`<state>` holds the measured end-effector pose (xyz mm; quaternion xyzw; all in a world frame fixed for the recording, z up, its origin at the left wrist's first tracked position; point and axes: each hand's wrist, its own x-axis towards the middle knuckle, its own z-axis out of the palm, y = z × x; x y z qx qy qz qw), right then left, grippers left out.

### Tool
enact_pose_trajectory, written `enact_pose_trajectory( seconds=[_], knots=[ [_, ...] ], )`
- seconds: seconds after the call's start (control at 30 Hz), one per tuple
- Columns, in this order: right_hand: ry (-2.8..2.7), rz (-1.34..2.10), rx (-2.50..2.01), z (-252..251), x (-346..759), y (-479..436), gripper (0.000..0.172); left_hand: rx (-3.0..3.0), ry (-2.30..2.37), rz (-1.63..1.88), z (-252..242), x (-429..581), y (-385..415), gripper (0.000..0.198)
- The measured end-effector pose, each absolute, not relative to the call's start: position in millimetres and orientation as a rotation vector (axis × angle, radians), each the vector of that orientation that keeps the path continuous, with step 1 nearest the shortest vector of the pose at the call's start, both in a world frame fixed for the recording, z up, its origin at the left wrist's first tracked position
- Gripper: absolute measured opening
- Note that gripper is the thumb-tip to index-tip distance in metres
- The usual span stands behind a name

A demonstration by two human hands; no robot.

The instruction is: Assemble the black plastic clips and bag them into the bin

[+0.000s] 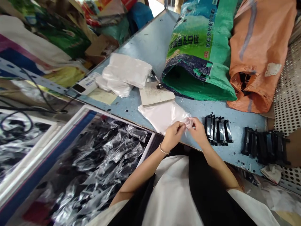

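Note:
Both hands meet over the near edge of the blue table, pinching the edge of a clear plastic bag (187,121). My left hand (173,133), with a beaded bracelet at the wrist, is closed on the bag's left side. Opposite it, my right hand (197,131) pinches the same film between thumb and fingers. A flat stack of clear bags (162,115) lies just under and left of the fingertips. To the right of my right hand sits a row of black plastic parts (218,130); a second group of black parts (264,146) lies farther right.
A worn flat board (156,94) rests on the stack's far edge, with more packs of bags (129,69) behind. A green sack (199,78) and an orange sack (261,62) lie with open mouths toward me. At lower left, a large box (77,117) holds many bagged black items.

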<state>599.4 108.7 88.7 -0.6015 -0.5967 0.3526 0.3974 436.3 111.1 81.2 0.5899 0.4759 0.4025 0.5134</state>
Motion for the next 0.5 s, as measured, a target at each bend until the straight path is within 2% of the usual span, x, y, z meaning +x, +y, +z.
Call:
enact_pose_trajectory(
  seconds=[0.2, 0.4, 0.5],
  knots=[
    [-1.574, 0.685, -1.583, 99.2, 621.7, 109.6, 0.024, 0.636, 0.847, 0.866, 81.4, 435.9, 123.6, 0.035],
    [-1.586, 0.843, -1.462, 94.1, 611.3, 104.2, 0.026, 0.370, 0.735, 0.964, 80.9, 450.9, 125.9, 0.031],
    [-1.605, 0.788, -1.453, 91.2, 607.6, 102.4, 0.022, 0.400, 0.683, 0.952, 82.2, 457.4, 121.8, 0.038]
  ],
)
